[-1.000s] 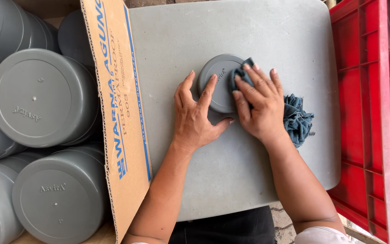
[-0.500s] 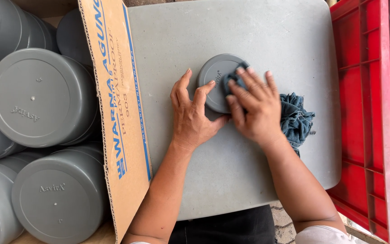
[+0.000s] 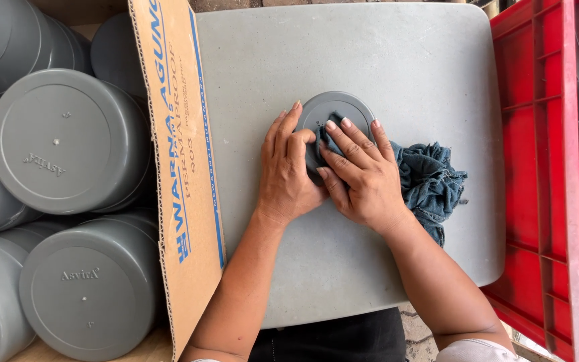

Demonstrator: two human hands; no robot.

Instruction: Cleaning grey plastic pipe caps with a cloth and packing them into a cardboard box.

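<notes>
Both hands hide much of the round grey cap (image 3: 340,110) at the counter's (image 3: 383,53) centre, the left hand (image 3: 291,171) laid flat-fingered on its edge, the right hand (image 3: 362,175) pressing a dark blue rag (image 3: 430,181) onto it, with big grey caps (image 3: 61,141) in a cardboard box (image 3: 179,174) at left and a red crate (image 3: 537,100) cut off at right.

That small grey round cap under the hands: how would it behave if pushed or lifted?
The grey cap looks like moulded plastic, so probably stiff and light. It lies flat on the smooth grey table, so a push would likely slide it, not roll it; the left hand seems to brace it while the right hand presses a dark blue rag on it.
</notes>
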